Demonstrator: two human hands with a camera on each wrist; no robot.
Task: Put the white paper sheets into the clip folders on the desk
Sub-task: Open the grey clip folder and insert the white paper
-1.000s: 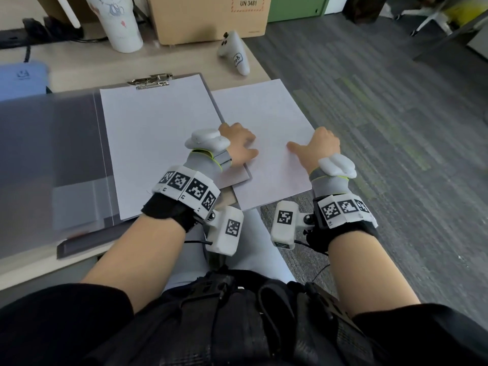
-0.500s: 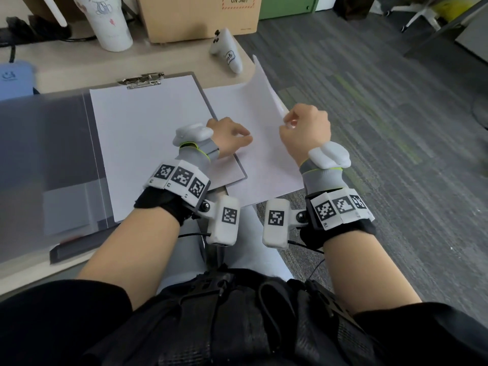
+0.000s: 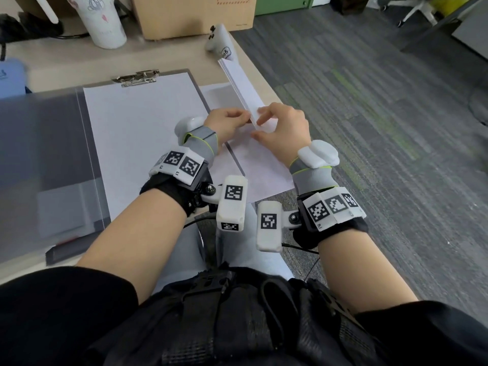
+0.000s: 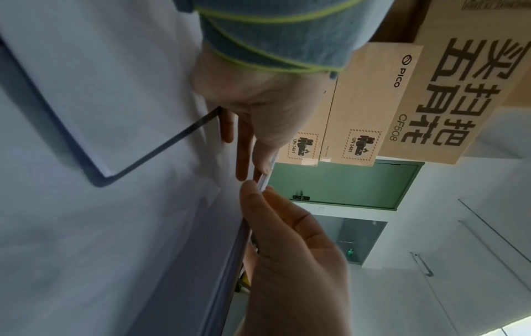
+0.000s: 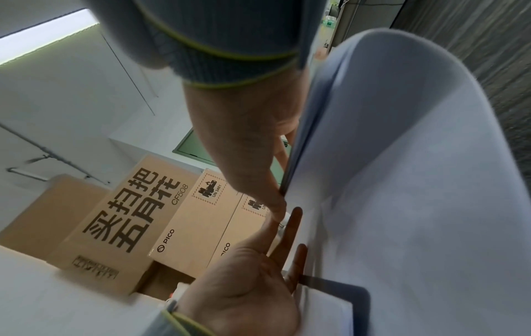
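Note:
A grey clip folder (image 3: 196,85) lies open on the desk, with white paper (image 3: 142,133) under its metal clip (image 3: 136,77). Right of it is a stack of white paper sheets (image 3: 237,83), raised so its free side stands up on edge; the lower part (image 3: 258,167) stays on the desk and overlaps the folder's corner (image 4: 103,179). My left hand (image 3: 244,118) and right hand (image 3: 260,120) meet at the raised edge. Each pinches it between thumb and fingers, as the left wrist view (image 4: 252,172) and right wrist view (image 5: 283,200) show.
The folder's translucent cover (image 3: 39,154) lies spread at the left. At the back of the desk (image 3: 66,62) stand a white cup (image 3: 105,25), a cardboard box (image 3: 192,14) and a white controller (image 3: 219,40). The desk's right edge drops to grey carpet (image 3: 369,128).
My right hand has lifted the stack's right side from flat up onto its edge and moved left. My left hand has come off the sheets' flat surface to take the raised edge.

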